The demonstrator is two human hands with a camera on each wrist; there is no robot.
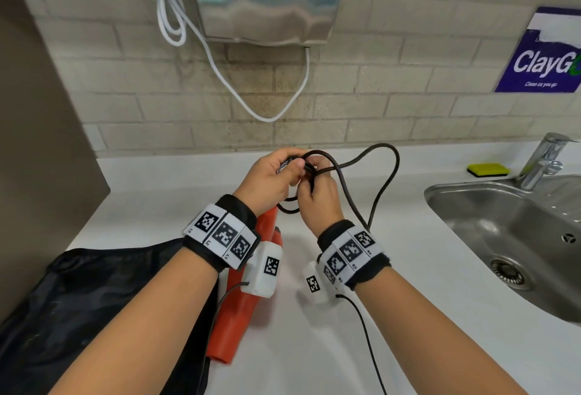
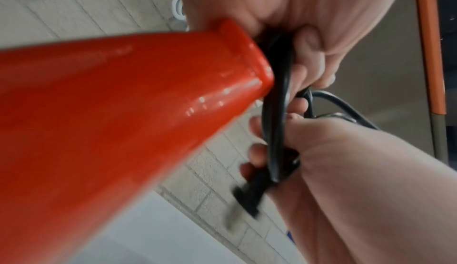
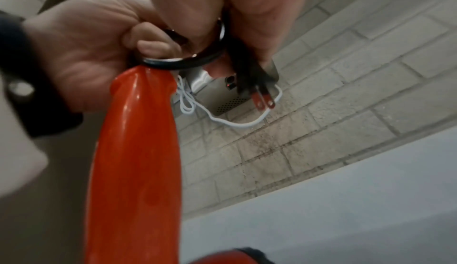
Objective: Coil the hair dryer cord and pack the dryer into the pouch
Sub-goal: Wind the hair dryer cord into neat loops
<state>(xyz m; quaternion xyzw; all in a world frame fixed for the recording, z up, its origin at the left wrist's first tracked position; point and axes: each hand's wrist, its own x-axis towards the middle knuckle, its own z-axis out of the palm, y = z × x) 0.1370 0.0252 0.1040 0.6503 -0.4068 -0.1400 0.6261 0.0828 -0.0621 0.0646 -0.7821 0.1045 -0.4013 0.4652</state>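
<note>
Head view: both hands meet above the white counter [image 1: 314,347], toward its back edge by the tiled wall. The left hand [image 1: 267,179] is closed round the gathered turns of the black cord [image 1: 386,171], apparently to keep finished loops from springing apart, while the right hand [image 1: 317,202] pinches the cord beside it; one large slack loop hangs to the right and is not yet gathered. The orange hair dryer [image 1: 239,309] runs from below the left hand toward the counter's near edge (whether it rests on the counter or hangs cannot be told), close beside the black pouch [image 1: 94,300] at the near left corner, presumably kept at hand for packing. A steel sink [image 1: 471,206] is set into the counter's right side. Left wrist view: the left hand's fingers [image 2: 309,66] curl round several cord strands at the end of the dryer's orange body [image 2: 111,121]; the right hand's fingers [image 2: 257,150] wrap the cord lower down, near a blurred black plug [image 2: 247,197]. Right wrist view: the right hand's fingers [image 3: 249,23] grip the plug [image 3: 249,78], its two prongs pointing away toward the wall, likely to control the free end; the left hand's curled fingers [image 3: 153,45] hold the looped cord above the dryer.
</note>
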